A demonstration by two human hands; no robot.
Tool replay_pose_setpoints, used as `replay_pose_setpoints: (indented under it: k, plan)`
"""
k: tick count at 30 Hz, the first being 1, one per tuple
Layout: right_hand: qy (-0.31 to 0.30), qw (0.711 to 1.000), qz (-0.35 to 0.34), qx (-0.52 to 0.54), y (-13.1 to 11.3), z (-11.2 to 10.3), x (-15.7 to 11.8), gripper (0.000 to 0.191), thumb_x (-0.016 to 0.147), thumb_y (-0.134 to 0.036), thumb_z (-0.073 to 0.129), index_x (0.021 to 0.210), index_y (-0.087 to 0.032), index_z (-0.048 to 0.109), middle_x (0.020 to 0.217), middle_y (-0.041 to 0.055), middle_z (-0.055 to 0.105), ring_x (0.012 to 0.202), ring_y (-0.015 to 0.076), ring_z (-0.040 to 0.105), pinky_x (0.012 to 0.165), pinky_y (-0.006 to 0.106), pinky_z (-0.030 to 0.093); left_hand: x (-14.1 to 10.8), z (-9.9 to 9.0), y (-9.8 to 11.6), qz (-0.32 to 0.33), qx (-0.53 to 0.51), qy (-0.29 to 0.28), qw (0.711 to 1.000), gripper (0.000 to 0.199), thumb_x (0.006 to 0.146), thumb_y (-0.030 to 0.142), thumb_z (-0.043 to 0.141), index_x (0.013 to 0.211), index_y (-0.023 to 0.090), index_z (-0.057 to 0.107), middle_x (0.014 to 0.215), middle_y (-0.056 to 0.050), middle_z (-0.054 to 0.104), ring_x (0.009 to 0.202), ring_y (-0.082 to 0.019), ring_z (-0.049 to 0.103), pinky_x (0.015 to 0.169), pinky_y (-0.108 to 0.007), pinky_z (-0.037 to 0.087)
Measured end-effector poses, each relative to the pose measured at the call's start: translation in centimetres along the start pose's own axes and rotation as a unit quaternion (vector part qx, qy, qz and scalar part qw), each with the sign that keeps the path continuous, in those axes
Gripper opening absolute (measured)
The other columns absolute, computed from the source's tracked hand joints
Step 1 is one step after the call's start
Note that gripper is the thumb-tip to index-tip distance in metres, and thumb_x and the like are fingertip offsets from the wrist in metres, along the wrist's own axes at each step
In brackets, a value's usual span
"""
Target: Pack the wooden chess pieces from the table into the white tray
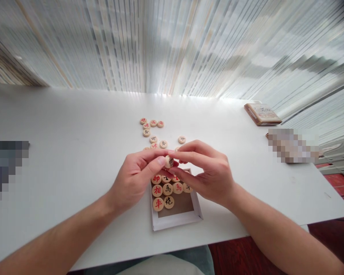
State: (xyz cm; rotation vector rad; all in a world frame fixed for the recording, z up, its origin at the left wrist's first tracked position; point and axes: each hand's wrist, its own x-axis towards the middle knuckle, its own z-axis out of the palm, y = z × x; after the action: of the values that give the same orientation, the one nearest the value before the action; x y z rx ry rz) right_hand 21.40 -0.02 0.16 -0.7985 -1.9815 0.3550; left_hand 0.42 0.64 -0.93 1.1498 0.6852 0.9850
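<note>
Between my two hands, above the far part of a shallow white box (179, 220), is a round wooden Chinese chess piece (169, 162) with a black character, tilted on edge. My left hand (140, 170) pinches it with thumb and fingers. From the other side, the fingertips of my right hand (208, 168) close on the same piece. Rows of pieces with red and black characters lie face up in the box, among them a black cannon piece (169, 202) beside a red chariot piece (158, 204). My hands cover part of the far row.
Several loose chess pieces (153, 123) lie on the white table (74, 152) beyond my hands. A flat brown box (263, 114) sits at the far right, near a blurred-out object (292, 147). Another blurred dark object (5, 168) is at the left edge. A striped curtain (160, 46) hangs behind.
</note>
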Motion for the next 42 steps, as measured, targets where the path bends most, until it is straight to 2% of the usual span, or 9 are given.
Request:
replay_pose_setpoints:
  k: [5,8,10,12,15,17,20,33,42]
  plan:
    - [-0.004,1.0,-0.012,-0.014,-0.5,0.1,0.3,0.017,0.098,-0.018,0.075,0.114,-0.022,0.078,0.097,0.0082,0.079,0.078,0.0178,0.076,0.072,0.032,0.067,-0.1,0.3,0.0,0.002,-0.032,-0.022,0.999,0.023,0.103,0.029,0.072,0.122,0.021,0.083,0.104,-0.009,0.084,0.102,-0.024,0.082,0.086,-0.035,0.071]
    - [-0.008,0.999,-0.033,-0.031,-0.8,-0.1,0.4,0.016,0.096,-0.015,0.073,0.111,-0.022,0.075,0.095,0.0081,0.078,0.078,0.0191,0.075,0.072,0.033,0.065,-0.3,0.3,0.2,0.006,-0.021,-0.038,0.999,0.024,0.104,0.03,0.069,0.125,0.023,0.081,0.091,-0.006,0.082,0.091,-0.022,0.081,0.081,-0.033,0.07]
    - [-0.024,0.998,-0.041,-0.039,-1.0,-0.5,0.4,0.019,0.094,-0.014,0.072,0.11,-0.024,0.073,0.094,0.0072,0.077,0.08,0.0201,0.075,0.072,0.033,0.064,-0.3,0.2,0.4,0.024,0.007,-0.018,1.0,0.024,0.104,0.032,0.069,0.122,0.021,0.082,0.09,-0.006,0.082,0.084,-0.021,0.079,0.074,-0.031,0.067]
    - [-0.07,0.996,-0.045,-0.04,-1.4,-1.0,0.4,0.021,0.093,-0.012,0.07,0.109,-0.024,0.071,0.094,0.0064,0.076,0.081,0.0208,0.073,0.073,0.033,0.062,-0.1,-0.1,0.5,0.046,0.032,0.029,0.998,0.024,0.104,0.034,0.068,0.115,0.019,0.083,0.093,-0.008,0.082,0.081,-0.02,0.076,0.068,-0.029,0.063]
    - [-0.206,0.976,-0.048,-0.042,-2.3,-1.6,0.2,0.016,0.094,-0.011,0.065,0.105,-0.021,0.067,0.091,0.0064,0.073,0.078,0.0202,0.068,0.07,0.032,0.058,0.6,-0.8,0.7,0.06,0.046,0.106,0.991,0.024,0.101,0.035,0.067,0.103,0.019,0.084,0.088,-0.008,0.081,0.074,-0.018,0.071,0.061,-0.028,0.056]
    - [-0.298,0.952,-0.044,-0.055,-3.0,-1.8,-0.1,0.009,0.096,-0.013,0.063,0.101,-0.02,0.066,0.088,0.0061,0.069,0.077,0.0205,0.063,0.072,0.033,0.056,1.0,-1.1,0.6,0.054,0.058,0.133,0.988,0.023,0.099,0.035,0.067,0.098,0.018,0.084,0.085,-0.007,0.08,0.07,-0.018,0.069,0.058,-0.028,0.054]
    - [-0.354,0.931,-0.048,-0.074,-3.6,-1.6,-0.5,0.009,0.099,-0.014,0.061,0.094,-0.02,0.065,0.086,0.0056,0.066,0.079,0.0215,0.058,0.075,0.034,0.054,1.2,-1.2,0.4,0.05,0.084,0.136,0.986,0.022,0.096,0.033,0.069,0.089,0.017,0.082,0.081,-0.007,0.078,0.066,-0.017,0.067,0.057,-0.028,0.052]
    - [-0.368,0.92,-0.076,-0.111,-2.7,-1.1,-1.0,0.023,0.104,-0.016,0.061,0.082,-0.018,0.068,0.077,0.0023,0.063,0.068,0.0197,0.05,0.067,0.035,0.046,0.8,-0.2,0.9,0.088,0.137,0.107,0.981,0.018,0.093,0.024,0.069,0.082,0.017,0.08,0.075,-0.005,0.076,0.068,-0.018,0.071,0.058,-0.028,0.056]
    - [-0.373,0.919,-0.077,-0.104,-2.7,-1.1,-1.1,0.027,0.109,-0.017,0.056,0.089,-0.017,0.075,0.077,0.0028,0.065,0.067,0.0191,0.052,0.069,0.034,0.043,0.8,-0.3,0.9,0.098,0.13,0.104,0.981,0.017,0.093,0.018,0.067,0.082,0.016,0.08,0.072,-0.002,0.074,0.062,-0.012,0.065,0.055,-0.022,0.055]
